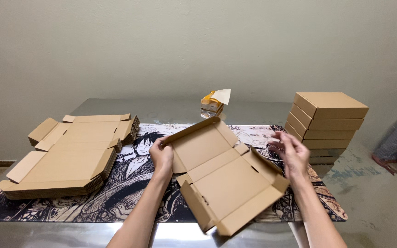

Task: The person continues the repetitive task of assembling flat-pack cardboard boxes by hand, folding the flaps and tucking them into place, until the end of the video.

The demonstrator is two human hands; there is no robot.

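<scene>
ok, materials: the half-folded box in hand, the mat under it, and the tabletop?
Half-folded box: brown corrugated cardboard by its look, matte, with creased flaps and die-cut tabs. Mat: probably a fabric-topped desk mat, flat and printed black-and-white, no gloss. Tabletop: looks like metal or a glossy laminate; it reflects the tissue pack.

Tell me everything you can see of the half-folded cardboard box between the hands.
The half-folded cardboard box is plain brown corrugated card, a flat mailer blank partly formed. Its side walls and far flap stand up, the near end is still open. It lies tilted over the printed desk mat. The left hand grips its left edge; the right hand is blurred beside its right edge.
</scene>
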